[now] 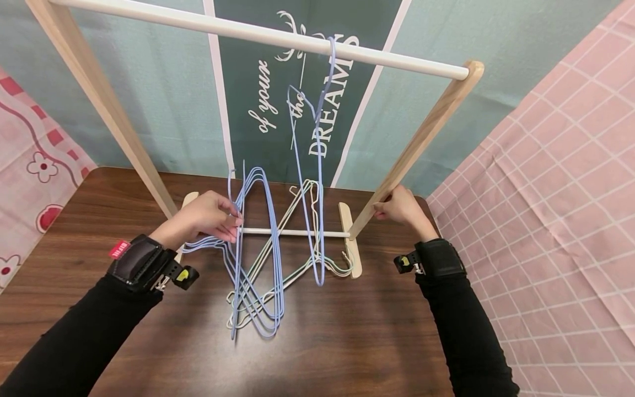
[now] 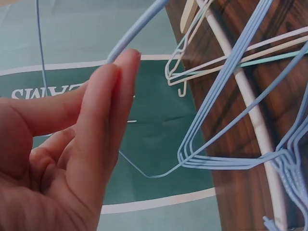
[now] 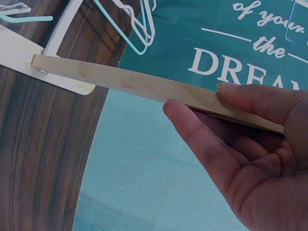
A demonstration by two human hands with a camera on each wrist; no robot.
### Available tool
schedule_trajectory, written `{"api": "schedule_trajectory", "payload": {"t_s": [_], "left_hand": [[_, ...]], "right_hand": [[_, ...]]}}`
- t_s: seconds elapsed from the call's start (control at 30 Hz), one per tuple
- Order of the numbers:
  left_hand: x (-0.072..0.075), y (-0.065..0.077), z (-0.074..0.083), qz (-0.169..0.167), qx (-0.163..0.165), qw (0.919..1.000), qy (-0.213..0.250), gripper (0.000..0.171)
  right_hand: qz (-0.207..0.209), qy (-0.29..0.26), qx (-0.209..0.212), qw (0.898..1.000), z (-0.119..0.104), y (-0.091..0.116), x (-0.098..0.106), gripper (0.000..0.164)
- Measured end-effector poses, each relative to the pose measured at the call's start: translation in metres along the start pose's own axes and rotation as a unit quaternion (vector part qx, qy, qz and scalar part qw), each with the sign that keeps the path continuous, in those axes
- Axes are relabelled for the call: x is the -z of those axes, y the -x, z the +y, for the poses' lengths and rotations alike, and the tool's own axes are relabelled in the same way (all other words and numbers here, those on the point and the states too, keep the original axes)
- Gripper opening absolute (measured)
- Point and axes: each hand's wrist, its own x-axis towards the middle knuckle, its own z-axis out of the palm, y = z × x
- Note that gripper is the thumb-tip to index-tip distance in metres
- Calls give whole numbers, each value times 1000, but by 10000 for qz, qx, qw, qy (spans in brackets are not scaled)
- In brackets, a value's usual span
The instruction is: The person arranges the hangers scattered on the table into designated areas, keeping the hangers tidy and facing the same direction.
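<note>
The left hand (image 1: 212, 216) has its thumb and fingertips pinched together on a blue hanger (image 2: 137, 29), held upright well below the rail (image 1: 248, 34) and beside the left post (image 1: 111, 113). A gap separates it from the hung hanger (image 1: 319, 165). The right hand (image 1: 399, 207) is curled around the right post (image 1: 431, 129), near the table's (image 1: 357, 331) back right corner. Blue hangers (image 1: 276, 248) overlap pale ones between the posts; table surface stretches in front.
</note>
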Motion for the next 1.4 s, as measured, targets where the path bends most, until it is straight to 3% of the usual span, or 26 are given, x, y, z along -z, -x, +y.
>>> {"api": "schedule_trajectory", "payload": {"t_s": [0.5, 1.03, 1.4], "left_hand": [[9, 7, 26, 2, -146, 9998, -141, 17], [7, 16, 72, 70, -401, 9991, -90, 11], [8, 23, 104, 282, -698, 9936, -842, 8]], "right_hand": [[-76, -71, -122, 9999, -2, 1, 0, 26], [-86, -201, -42, 9998, -2, 1, 0, 25], [-60, -241, -88, 9997, -1, 0, 0, 27]]}}
